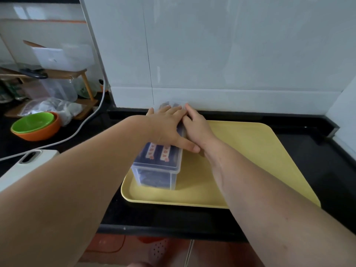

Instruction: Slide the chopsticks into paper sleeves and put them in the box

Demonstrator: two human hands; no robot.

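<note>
Left hand (169,128) is laid flat, fingers spread, on the box (154,178), right hand (198,128) pressed alongside, fingers straight, prob. on a lid, w/ sleeved chopsticks (165,154) seen inside, box on tray (250,160); judged light, stiff, slick, best gripped by long sides.

The only writing in view is on the paper sleeves (158,153) inside the clear box (154,177). Two white strips run lengthwise along the dark sleeves, each with a column of red-orange characters and small flower-like marks, all too blurred to read. The left hand (167,128) lies flat over the far part of the box and covers the rest of both strips, so only their near ends show; no word, brand or number can be read anywhere around the box.
</note>
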